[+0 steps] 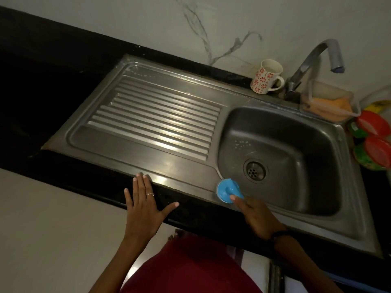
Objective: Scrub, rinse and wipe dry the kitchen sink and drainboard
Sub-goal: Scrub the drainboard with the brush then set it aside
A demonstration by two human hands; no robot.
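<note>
A steel sink bowl (281, 149) with a round drain (255, 171) lies at the right, and its ribbed drainboard (152, 121) spreads to the left. A blue round scrubber (227, 190) with a knob handle sits on the sink's front rim. My right hand (256, 214) holds that scrubber by its handle. My left hand (142, 203) lies flat, fingers spread, on the black counter edge in front of the drainboard.
A flowered mug (266, 77) and a curved tap (313, 64) stand behind the bowl. A clear tub with an orange cloth (328, 106) sits at the back right. Two red-lidded green containers (372, 140) stand on the right. The black counter (42, 81) runs left.
</note>
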